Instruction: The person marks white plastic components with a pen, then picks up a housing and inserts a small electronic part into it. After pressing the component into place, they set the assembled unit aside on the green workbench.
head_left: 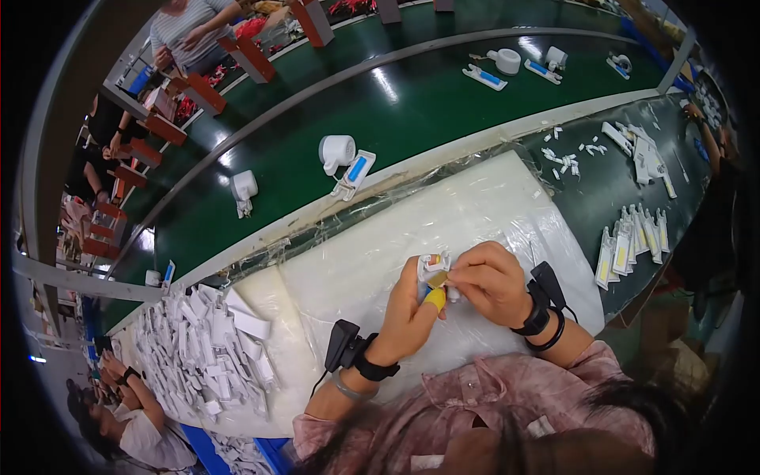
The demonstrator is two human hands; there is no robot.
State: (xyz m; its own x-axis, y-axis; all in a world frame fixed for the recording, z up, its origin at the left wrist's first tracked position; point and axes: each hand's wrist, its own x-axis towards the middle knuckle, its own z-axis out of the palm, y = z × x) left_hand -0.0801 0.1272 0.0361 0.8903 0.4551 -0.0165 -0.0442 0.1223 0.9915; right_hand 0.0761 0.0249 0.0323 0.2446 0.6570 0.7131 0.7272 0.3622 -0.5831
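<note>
In front of me, above the padded table, my left hand [413, 313] is closed round a small white plastic part [426, 267]. Something yellow [435, 298] covers or lies at the left thumb's tip; which of the two I cannot tell. A small flat tan piece [437, 279] shows against the white part. From the right, my right hand [492, 283] reaches to the same part with thumb and forefinger pinched together. What lies between those fingertips is too small and hidden to name.
White plastic pieces [210, 348] are heaped at the left. Strips with yellow labels [632, 244], small white bits [564, 162] and larger white pieces [649, 158] lie right. Beyond, a green conveyor belt [412, 111] carries round white units [339, 150]. Co-workers stand across it and at left.
</note>
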